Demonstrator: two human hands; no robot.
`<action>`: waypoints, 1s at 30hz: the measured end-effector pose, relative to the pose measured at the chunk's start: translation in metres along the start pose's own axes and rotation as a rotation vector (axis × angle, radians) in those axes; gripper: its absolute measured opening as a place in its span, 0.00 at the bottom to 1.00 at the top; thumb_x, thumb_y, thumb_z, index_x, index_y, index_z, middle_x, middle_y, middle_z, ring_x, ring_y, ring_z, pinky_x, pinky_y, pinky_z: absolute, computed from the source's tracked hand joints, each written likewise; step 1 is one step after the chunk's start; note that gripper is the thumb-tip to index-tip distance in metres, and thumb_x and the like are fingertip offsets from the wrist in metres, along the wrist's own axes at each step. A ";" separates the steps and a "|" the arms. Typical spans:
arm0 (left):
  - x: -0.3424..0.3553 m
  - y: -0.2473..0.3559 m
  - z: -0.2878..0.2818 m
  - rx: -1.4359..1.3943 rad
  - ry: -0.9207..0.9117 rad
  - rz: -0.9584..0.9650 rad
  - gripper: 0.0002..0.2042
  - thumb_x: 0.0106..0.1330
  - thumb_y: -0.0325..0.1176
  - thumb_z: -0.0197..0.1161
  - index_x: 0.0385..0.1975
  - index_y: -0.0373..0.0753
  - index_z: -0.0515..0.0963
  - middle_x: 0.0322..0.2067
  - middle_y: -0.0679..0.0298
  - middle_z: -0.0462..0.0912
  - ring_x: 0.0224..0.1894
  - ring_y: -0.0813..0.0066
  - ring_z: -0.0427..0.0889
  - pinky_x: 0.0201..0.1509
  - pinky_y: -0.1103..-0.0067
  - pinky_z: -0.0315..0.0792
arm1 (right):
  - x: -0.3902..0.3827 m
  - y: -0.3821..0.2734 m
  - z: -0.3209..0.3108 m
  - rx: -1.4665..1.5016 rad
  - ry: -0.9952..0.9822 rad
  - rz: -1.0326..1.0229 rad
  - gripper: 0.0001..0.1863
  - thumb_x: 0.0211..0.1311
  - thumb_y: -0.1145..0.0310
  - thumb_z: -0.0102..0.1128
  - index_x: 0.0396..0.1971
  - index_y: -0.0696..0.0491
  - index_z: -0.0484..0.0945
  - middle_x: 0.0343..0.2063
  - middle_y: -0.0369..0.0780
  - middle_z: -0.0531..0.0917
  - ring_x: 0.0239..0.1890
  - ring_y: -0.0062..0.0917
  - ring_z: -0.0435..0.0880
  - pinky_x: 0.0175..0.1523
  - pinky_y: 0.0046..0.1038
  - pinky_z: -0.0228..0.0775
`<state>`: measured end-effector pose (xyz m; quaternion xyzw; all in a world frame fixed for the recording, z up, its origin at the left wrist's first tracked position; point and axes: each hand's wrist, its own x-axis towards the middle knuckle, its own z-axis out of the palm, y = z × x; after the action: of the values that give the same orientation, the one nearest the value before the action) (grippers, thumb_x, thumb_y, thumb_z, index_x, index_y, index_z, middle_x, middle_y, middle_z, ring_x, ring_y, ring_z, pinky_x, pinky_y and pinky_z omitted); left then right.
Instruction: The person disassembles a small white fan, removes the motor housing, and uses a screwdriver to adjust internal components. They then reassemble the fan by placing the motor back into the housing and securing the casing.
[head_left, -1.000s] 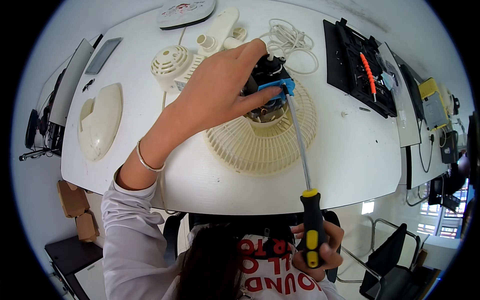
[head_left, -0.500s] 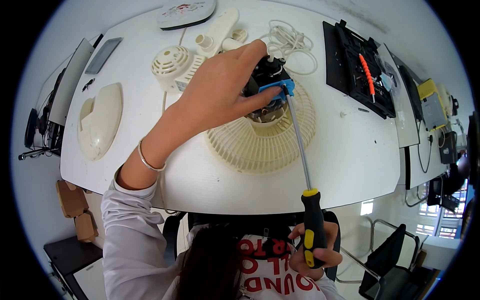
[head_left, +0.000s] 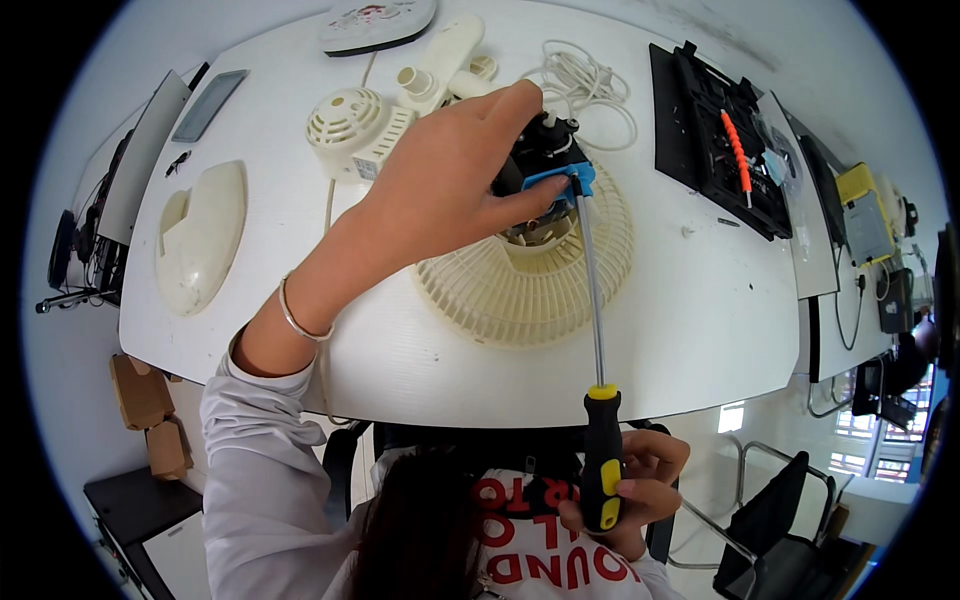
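Note:
My left hand is closed around a dark fan motor, its thumb pressed against a bright blue part on the near side. The motor sits over the middle of a round cream fan guard. In my right hand, low at the front, is the black-and-yellow handle of a screwdriver. Its long shaft runs up and away to the blue part, with the tip meeting it; the exact contact point is too small to tell. Behind my left wrist stands a slotted cream motor cover.
A cream stand piece and a coiled white cable lie at the back. An open black tool case with an orange twisted rod is at right. At left are a cream shell and a grey tray.
The screwdriver's handle has swung slightly left, and my right fingers have shifted their grip on it, some now lifted off. My left hand still holds the motor.

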<state>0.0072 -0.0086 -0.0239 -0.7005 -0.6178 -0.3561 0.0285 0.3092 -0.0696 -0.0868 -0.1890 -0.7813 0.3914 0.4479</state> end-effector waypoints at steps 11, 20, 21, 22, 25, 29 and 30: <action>0.000 -0.004 0.002 -0.003 0.014 -0.041 0.21 0.55 0.40 0.66 0.39 0.33 0.67 0.27 0.50 0.76 0.27 0.54 0.76 0.29 0.72 0.69 | -0.005 0.004 -0.009 -0.237 0.003 -0.034 0.31 0.38 0.76 0.73 0.43 0.40 0.67 0.47 0.44 0.64 0.42 0.32 0.74 0.37 0.25 0.77; 0.000 -0.004 0.004 0.000 0.039 -0.016 0.21 0.55 0.40 0.66 0.38 0.33 0.67 0.27 0.51 0.76 0.27 0.54 0.77 0.29 0.72 0.70 | 0.009 0.002 0.007 0.046 0.352 0.014 0.32 0.42 0.69 0.75 0.42 0.44 0.60 0.41 0.41 0.68 0.43 0.34 0.75 0.39 0.28 0.77; -0.001 -0.004 0.004 -0.001 0.032 -0.026 0.21 0.55 0.40 0.66 0.38 0.33 0.67 0.27 0.50 0.76 0.27 0.54 0.77 0.29 0.72 0.70 | 0.009 0.004 0.000 -0.101 0.381 -0.037 0.30 0.43 0.70 0.74 0.41 0.44 0.60 0.41 0.40 0.70 0.43 0.35 0.75 0.41 0.29 0.75; -0.001 -0.003 0.003 -0.002 0.024 -0.036 0.21 0.55 0.40 0.66 0.39 0.33 0.67 0.28 0.50 0.76 0.27 0.54 0.77 0.29 0.72 0.70 | 0.009 0.005 -0.006 -0.248 0.409 -0.089 0.29 0.44 0.71 0.73 0.41 0.44 0.60 0.40 0.39 0.71 0.43 0.35 0.75 0.43 0.31 0.74; -0.001 -0.003 0.003 -0.004 0.017 -0.052 0.21 0.55 0.40 0.66 0.39 0.33 0.67 0.28 0.50 0.76 0.27 0.53 0.77 0.29 0.71 0.70 | 0.009 0.004 -0.009 -0.340 0.363 -0.110 0.26 0.45 0.75 0.69 0.39 0.44 0.61 0.44 0.40 0.73 0.45 0.36 0.73 0.47 0.33 0.70; 0.002 -0.001 0.003 -0.007 0.000 -0.059 0.21 0.54 0.40 0.67 0.39 0.33 0.67 0.28 0.50 0.77 0.28 0.53 0.77 0.30 0.71 0.70 | 0.022 0.001 0.005 -0.247 0.544 0.011 0.27 0.57 0.68 0.59 0.51 0.40 0.53 0.50 0.52 0.68 0.40 0.34 0.77 0.31 0.27 0.75; 0.002 -0.001 0.004 -0.007 0.009 -0.059 0.21 0.54 0.40 0.67 0.39 0.33 0.66 0.29 0.50 0.77 0.28 0.54 0.77 0.31 0.71 0.70 | 0.023 0.001 0.007 -0.197 0.650 0.077 0.28 0.60 0.66 0.57 0.54 0.39 0.51 0.51 0.54 0.67 0.38 0.33 0.78 0.27 0.26 0.75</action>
<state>0.0078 -0.0052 -0.0264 -0.6805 -0.6368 -0.3622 0.0182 0.2909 -0.0576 -0.0770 -0.3758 -0.6240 0.2500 0.6379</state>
